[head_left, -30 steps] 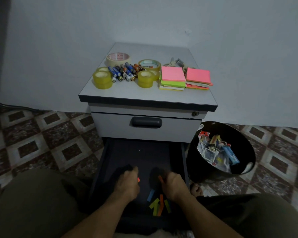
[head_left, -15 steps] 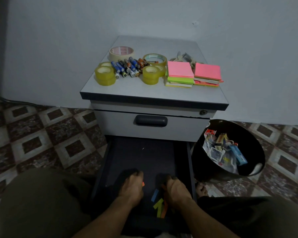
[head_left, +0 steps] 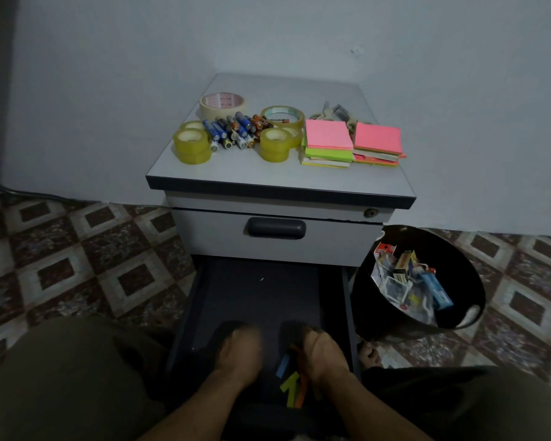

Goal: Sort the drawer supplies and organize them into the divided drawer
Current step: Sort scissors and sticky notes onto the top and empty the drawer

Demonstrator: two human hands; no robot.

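Observation:
The dark lower drawer (head_left: 261,291) of the grey cabinet is pulled out toward me. Both my hands reach down into its near end, backs up and fingers curled under. My left hand (head_left: 240,353) is blurred and what its fingers touch is hidden. My right hand (head_left: 324,354) sits over several small coloured strips (head_left: 291,385), blue, green and orange, lying on the drawer floor. An orange strip (head_left: 295,347) shows at its fingertips. On the cabinet top (head_left: 268,176) lie tape rolls (head_left: 192,147), batteries (head_left: 233,130) and sticky note stacks (head_left: 329,143).
A black bin (head_left: 395,323) holding boxes and wrappers stands on the tiled floor right of the drawer. The upper drawer (head_left: 277,229) is closed. My knees flank the open drawer on both sides. A wall stands behind the cabinet.
My view has shifted, and the cabinet now sits further right in it. Both hands stay in the drawer's near end; the orange piece at my left fingers is no longer visible.

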